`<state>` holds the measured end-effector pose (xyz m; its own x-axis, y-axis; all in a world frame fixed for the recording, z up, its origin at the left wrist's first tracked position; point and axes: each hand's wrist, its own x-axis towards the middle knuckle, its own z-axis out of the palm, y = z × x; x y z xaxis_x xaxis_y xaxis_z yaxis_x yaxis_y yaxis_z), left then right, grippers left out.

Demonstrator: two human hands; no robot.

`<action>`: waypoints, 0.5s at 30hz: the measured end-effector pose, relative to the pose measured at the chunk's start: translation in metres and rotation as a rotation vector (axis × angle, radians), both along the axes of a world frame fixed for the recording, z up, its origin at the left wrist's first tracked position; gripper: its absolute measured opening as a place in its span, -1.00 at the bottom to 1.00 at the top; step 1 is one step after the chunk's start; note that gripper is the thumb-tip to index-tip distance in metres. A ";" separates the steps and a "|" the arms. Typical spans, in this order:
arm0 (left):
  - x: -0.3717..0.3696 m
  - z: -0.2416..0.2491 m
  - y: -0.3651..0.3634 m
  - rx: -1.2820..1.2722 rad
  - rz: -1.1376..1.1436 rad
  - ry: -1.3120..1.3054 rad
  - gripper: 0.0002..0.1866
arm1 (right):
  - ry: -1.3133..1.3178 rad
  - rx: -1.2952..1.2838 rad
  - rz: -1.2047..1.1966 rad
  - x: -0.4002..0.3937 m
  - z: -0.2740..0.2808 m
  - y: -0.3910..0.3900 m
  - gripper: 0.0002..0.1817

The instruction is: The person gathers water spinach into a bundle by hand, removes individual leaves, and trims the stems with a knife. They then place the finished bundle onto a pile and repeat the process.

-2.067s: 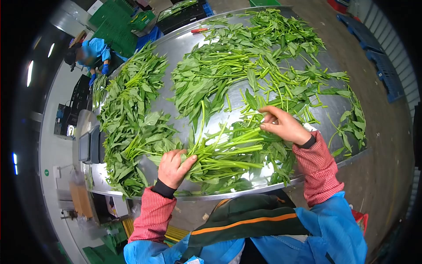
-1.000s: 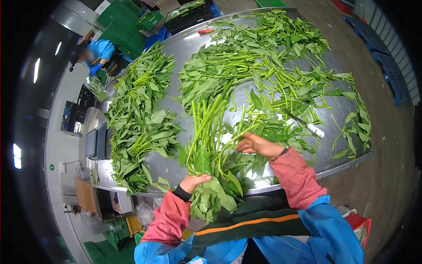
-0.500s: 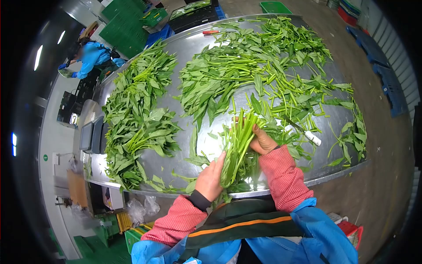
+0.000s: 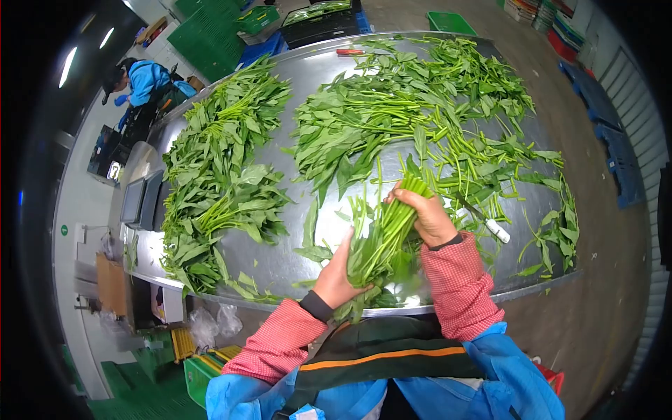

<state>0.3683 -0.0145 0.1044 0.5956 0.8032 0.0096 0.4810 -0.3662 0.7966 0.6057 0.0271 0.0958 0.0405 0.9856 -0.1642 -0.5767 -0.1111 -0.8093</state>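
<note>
A bunch of water spinach (image 4: 381, 241) slants in front of me above the metal table, cut stem ends up and leaves toward me. My right hand (image 4: 425, 213) wraps round the stems near their cut ends. Lower down, my left hand (image 4: 337, 278) holds the leafy part from the left, thumb up along it and the other fingers partly hidden behind. A knife with a white handle (image 4: 498, 231) lies right of my right hand, its blade partly among cut stems. Beyond the bunch spreads a big heap of water spinach (image 4: 350, 115).
Bundled water spinach (image 4: 224, 147) lines the left side of the metal table (image 4: 269, 262). A red-handled tool (image 4: 350, 52) lies at the far edge. A grey device (image 4: 142, 199) stands at the left edge. A co-worker in blue (image 4: 145, 80) bends beyond it. Blue pallets (image 4: 616, 154) lean right.
My right hand has closed round the stems near their cut ends, and the bunch looks more tightly gathered. My left hand has spread its thumb and shifted slightly. The co-worker has bent lower.
</note>
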 end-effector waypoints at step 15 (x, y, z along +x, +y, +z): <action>-0.054 -0.017 0.016 -0.430 0.355 -0.674 0.13 | -0.426 0.234 0.153 0.011 0.074 0.000 -0.84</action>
